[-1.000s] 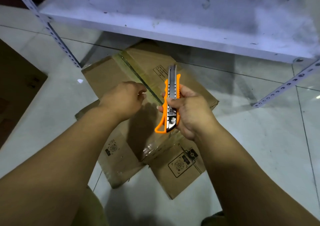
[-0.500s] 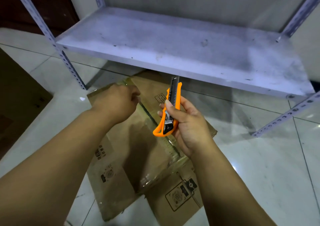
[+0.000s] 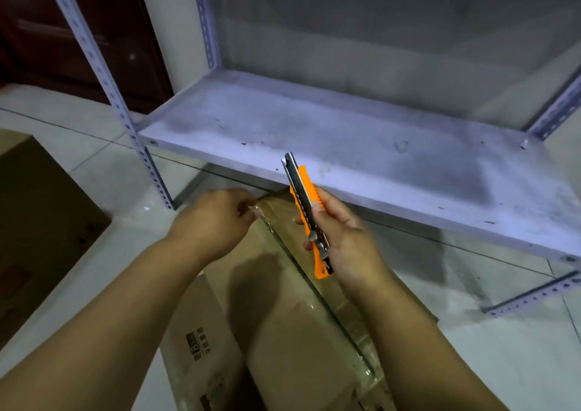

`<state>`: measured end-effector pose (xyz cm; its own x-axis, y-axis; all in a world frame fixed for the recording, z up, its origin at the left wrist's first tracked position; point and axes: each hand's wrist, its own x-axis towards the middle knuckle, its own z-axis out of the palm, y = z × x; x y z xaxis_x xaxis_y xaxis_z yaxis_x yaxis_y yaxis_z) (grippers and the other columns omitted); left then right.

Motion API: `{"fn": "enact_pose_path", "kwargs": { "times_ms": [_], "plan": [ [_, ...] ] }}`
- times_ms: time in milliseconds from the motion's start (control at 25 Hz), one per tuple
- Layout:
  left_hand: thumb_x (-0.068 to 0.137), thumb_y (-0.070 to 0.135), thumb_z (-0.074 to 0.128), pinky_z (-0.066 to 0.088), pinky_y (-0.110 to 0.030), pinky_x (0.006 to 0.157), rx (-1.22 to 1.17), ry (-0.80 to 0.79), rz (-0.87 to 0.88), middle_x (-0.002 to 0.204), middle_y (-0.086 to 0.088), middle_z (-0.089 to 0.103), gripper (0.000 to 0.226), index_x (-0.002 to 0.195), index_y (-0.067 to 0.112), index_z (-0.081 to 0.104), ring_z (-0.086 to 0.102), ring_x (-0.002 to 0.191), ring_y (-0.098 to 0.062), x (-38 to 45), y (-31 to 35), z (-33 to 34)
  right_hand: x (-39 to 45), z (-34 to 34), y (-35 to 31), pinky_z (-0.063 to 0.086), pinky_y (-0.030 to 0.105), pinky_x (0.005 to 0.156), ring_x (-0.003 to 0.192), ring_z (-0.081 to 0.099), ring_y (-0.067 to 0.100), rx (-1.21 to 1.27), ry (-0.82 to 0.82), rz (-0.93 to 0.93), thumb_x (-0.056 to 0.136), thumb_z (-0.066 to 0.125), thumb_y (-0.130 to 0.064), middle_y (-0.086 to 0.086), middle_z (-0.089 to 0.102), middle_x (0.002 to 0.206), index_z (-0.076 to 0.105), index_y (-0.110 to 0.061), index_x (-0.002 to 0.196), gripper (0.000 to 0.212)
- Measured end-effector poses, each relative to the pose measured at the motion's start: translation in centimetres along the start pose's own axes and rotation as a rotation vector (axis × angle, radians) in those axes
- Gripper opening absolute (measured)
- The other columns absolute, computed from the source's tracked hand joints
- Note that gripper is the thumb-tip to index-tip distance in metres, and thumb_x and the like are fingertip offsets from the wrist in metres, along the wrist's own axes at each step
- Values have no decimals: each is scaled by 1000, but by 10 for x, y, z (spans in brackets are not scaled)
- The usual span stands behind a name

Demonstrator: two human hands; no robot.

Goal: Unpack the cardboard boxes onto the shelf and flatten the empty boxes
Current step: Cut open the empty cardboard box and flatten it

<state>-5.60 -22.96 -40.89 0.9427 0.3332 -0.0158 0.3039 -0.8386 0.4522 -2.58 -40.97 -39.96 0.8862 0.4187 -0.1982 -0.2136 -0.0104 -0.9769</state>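
View from a head camera looking down at two bare forearms over a tiled floor.

At the far left edge of the frame, part of a second cardboard box sits in shadow.

Left of centre, the left hand is curled, its fingertips pinching something thin and pale at the far edge of the flat box; this looks like a loose end of clear packing tape, though it is too small to be sure.

Bottom centre, a flattened cardboard box lies on the floor under both arms, with a taped seam running from upper left to lower right along it.

Just right of centre, the right hand wraps its fingers firmly round an orange utility knife, held nearly upright with its metal tip pointing up in front of the shelf's front edge. Whether a blade is extended cannot be told.

Across the upper right, the grey metal shelf shows a dusty surface with nothing from the box on it.

The step in hand appears to be stripping or slitting tape on the box. To do it well, keep the knife tip pointing away from the left hand, pull the tape low and steady along the seam, and cut away from the body.
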Motion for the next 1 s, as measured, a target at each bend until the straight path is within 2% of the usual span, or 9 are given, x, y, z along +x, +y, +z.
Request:
{"fn": "enact_pose_path", "kwargs": {
  "times_ms": [80, 160, 200, 320, 440, 560, 800, 1000],
  "plan": [
    [93, 41, 54, 51, -35, 85, -7, 11, -8, 111, 3, 66, 28, 115, 27, 64, 61, 96, -17, 12, -11, -18, 18, 16, -16, 46, 16, 63, 79, 62, 16, -68, 10, -60, 100, 46, -19, 5, 67, 108, 58, -37, 119, 28],
    [94, 41, 54, 51, -35, 85, 7, 36, -8, 113, 3, 66, 29, 118, 27, 63, 61, 97, -18, 26, -23, -42, 36, 34, -37, 44, 22, 69, 89, 61, 29, -161, -6, -115, 100, 48, -19, 13, 65, 113, 58, -33, 126, 31],
    [93, 40, 55, 51, -35, 84, 14, 53, -8, 114, 3, 66, 29, 118, 27, 63, 61, 97, -18, 33, -29, -55, 44, 41, -47, 44, 25, 75, 94, 60, 29, -208, -15, -141, 99, 49, -19, 13, 64, 116, 57, -30, 130, 33],
    [92, 40, 58, 51, -35, 86, 0, 110, 7, 111, 7, 67, 28, 116, 28, 65, 61, 96, -16, 54, -39, -93, 63, 60, -77, 43, 28, 96, 103, 55, 12, -419, -14, -255, 98, 53, -25, -7, 58, 123, 52, -30, 136, 39],
    [91, 40, 59, 50, -33, 86, -6, 176, 36, 107, 11, 67, 25, 112, 29, 66, 60, 96, -14, 72, -48, -131, 78, 78, -114, 41, 28, 98, 113, 51, 12, -723, 20, -423, 97, 54, -31, -8, 52, 128, 49, -28, 137, 40],
    [90, 40, 60, 51, -34, 84, -17, 220, 76, 107, 10, 68, 26, 112, 28, 67, 61, 95, -15, 89, -55, -168, 90, 98, -156, 41, 32, 96, 113, 50, 14, -904, 45, -600, 96, 54, -34, -6, 53, 128, 51, -27, 134, 39],
    [89, 38, 62, 53, -40, 81, -9, 301, 130, 95, 8, 70, 21, 104, 25, 68, 63, 91, -16, 110, -64, -230, 109, 134, -223, 42, 41, 96, 111, 51, 22, -1067, 63, -845, 95, 54, -35, 0, 56, 125, 51, -23, 134, 40],
    [90, 42, 60, 54, -40, 80, 10, 335, 153, 98, 8, 69, 25, 107, 25, 67, 62, 89, -14, 129, -66, -266, 136, 158, -265, 42, 43, 95, 113, 50, 27, -1226, 190, -907, 96, 51, -37, 2, 55, 126, 48, -26, 137, 42]
  ]
}}
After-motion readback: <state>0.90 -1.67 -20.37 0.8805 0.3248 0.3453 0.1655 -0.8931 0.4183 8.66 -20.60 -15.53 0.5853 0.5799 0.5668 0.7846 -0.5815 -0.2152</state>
